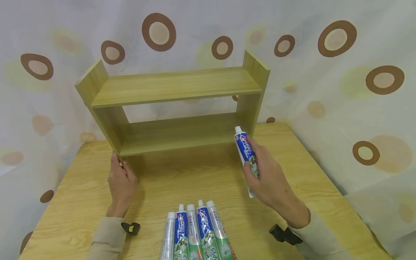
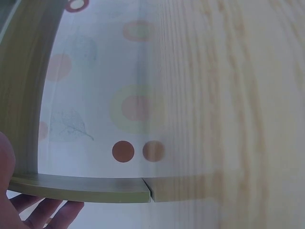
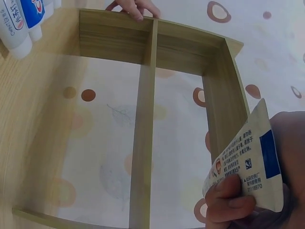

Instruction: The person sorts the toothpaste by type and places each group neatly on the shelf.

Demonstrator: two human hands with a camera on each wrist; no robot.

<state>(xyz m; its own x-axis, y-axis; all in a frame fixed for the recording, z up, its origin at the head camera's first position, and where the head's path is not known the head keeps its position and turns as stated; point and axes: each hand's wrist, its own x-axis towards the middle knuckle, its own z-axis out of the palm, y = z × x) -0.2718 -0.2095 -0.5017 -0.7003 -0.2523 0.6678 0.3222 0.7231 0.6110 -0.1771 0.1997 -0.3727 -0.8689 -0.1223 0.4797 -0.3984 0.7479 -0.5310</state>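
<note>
A small two-tier wooden shelf (image 1: 178,86) stands on the table near the back, open at the front. My left hand (image 1: 121,184) grips the lower part of its left side panel, with the fingers (image 2: 66,214) on the outer side in the left wrist view. In my right hand (image 1: 271,177) is a blue, white and green toothpaste tube (image 1: 246,150), cap pointing up and away, in front of the shelf's lower right end. The right wrist view shows the tube's flat crimped end (image 3: 269,157) and printed back. Both tiers hold nothing.
Several toothpaste tubes (image 1: 195,231), some blue and some silvery, lie side by side at the table's near edge, caps away from me. The wooden table (image 1: 308,187) meets a patterned cloth (image 1: 195,32) behind and at the right.
</note>
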